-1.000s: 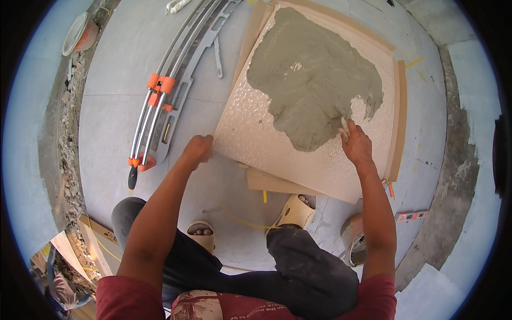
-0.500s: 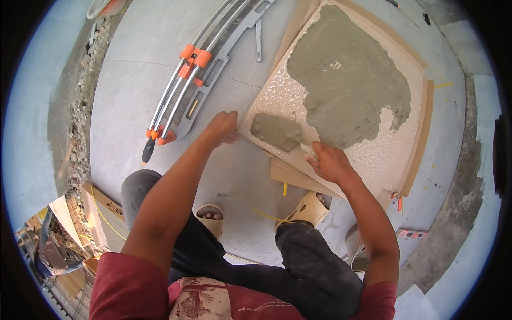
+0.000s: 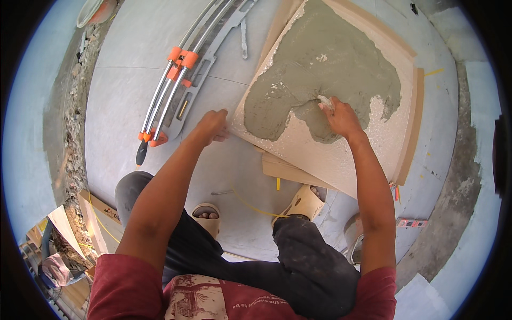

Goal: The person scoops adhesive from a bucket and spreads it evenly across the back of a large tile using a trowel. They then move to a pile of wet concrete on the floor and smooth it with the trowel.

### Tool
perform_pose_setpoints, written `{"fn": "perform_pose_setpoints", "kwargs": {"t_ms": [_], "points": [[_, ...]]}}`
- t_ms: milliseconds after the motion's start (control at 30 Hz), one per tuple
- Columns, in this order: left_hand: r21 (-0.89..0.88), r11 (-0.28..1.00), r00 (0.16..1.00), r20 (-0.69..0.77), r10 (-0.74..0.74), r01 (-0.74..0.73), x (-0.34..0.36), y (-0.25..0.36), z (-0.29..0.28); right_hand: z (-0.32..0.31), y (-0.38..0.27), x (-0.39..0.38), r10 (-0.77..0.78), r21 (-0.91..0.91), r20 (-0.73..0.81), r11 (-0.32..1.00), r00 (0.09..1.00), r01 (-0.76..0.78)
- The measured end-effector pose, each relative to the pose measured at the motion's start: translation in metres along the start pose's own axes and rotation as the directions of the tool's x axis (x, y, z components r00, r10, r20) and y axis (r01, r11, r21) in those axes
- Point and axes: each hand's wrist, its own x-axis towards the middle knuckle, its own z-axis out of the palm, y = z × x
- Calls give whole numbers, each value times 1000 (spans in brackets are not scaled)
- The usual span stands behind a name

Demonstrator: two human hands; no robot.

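1. From where I stand, the right hand [image 3: 342, 118] is closed around a pale handle [image 3: 326, 102], fingers wrapped over it, with the wrist above the near part of the panel.
2. That handle points away from the person, up and to the left, into the wet grey-green mortar [image 3: 346, 58]; I can't make out a blade apart from the mortar around it.
3. The mortar lies mostly beyond the right hand and to its left, with one lobe reaching down just beside the fingers on their left.
4. It all sits on a pale, textured panel [image 3: 320, 158], whose bare surface shows along the near and right sides.
5. The left hand [image 3: 214, 127] is just beside the panel's left corner, its fingers curled; I can't tell whether they pinch the edge or only sit next to it.
6. The pale handle is well apart from the left hand, off to its right and a little farther out.
7. Brown cardboard [image 3: 290, 172] shows under the panel's near edge, and a cardboard strip [image 3: 411, 130] runs along its right side.
8. Left of the panel, a long rail tool with orange fittings [image 3: 181, 60] lies on the grey floor [image 3: 125, 88].
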Motion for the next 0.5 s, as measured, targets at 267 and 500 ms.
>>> {"fn": "perform_pose_setpoints", "kwargs": {"t_ms": [267, 500], "points": [[57, 997, 998, 16, 55, -56, -14, -1, 0, 17, 24, -75, -161, -27, -184, 987, 970, 158], [76, 996, 998, -11, 54, -53, -11, -3, 3, 40, 15, -120, -301, -57, -20, 952, 953, 299]]}}
